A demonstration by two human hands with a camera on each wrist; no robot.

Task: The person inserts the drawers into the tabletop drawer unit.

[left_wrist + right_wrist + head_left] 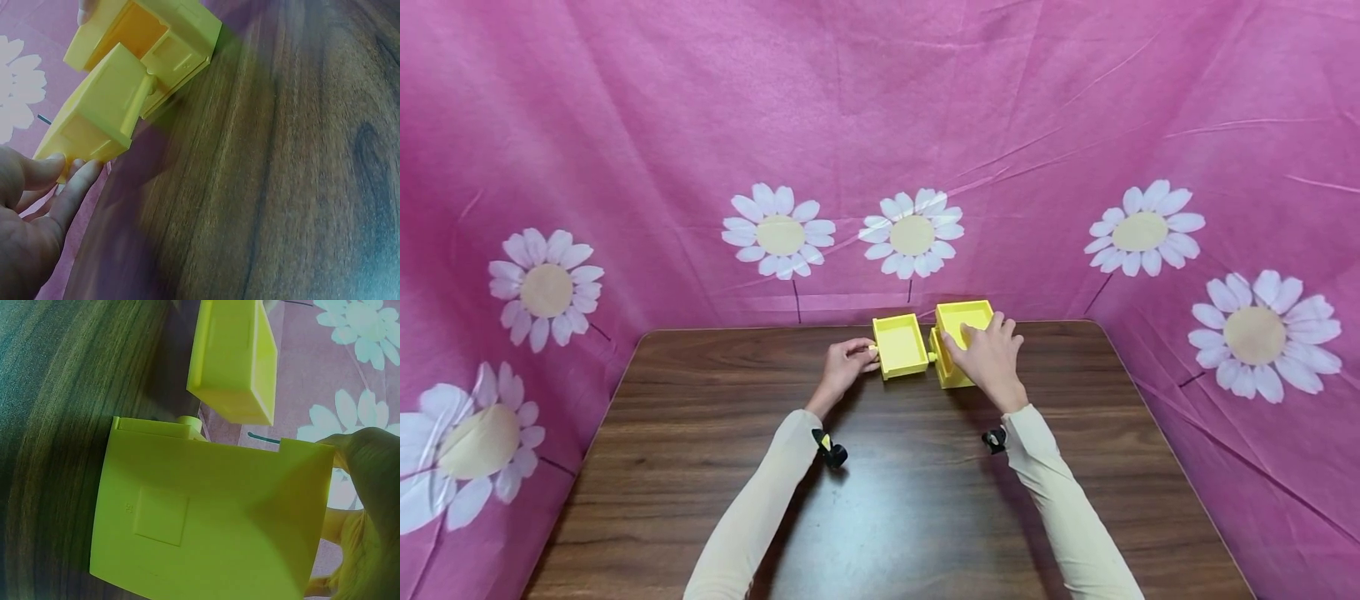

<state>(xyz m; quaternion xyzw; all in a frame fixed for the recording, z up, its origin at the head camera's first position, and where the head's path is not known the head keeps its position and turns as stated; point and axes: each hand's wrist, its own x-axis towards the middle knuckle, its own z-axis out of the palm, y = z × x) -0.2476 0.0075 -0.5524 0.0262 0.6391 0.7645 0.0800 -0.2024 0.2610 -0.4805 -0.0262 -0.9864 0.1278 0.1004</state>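
My left hand [841, 367] pinches the small end knob [873, 348] of a shallow yellow drawer [900, 340], which sits apart from a yellow cabinet [955, 379] to its right. Above the wood, the pulled-out drawer [112, 94] hangs tilted in the left wrist view, near an open slot [134, 31] in the cabinet. My right hand [992, 358] grips the cabinet across its top, thumb on the near left side and fingers over the right rim. Low on the cabinet's left face, a round knob [933, 357] sticks out. Inside, the drawer is bare.
The dark wood table [895, 500] has its back edge close behind the cabinet. A pink cloth [850, 108] printed with white daisies hangs around the back and sides. Black wrist cameras [831, 450] sit at both cuffs.
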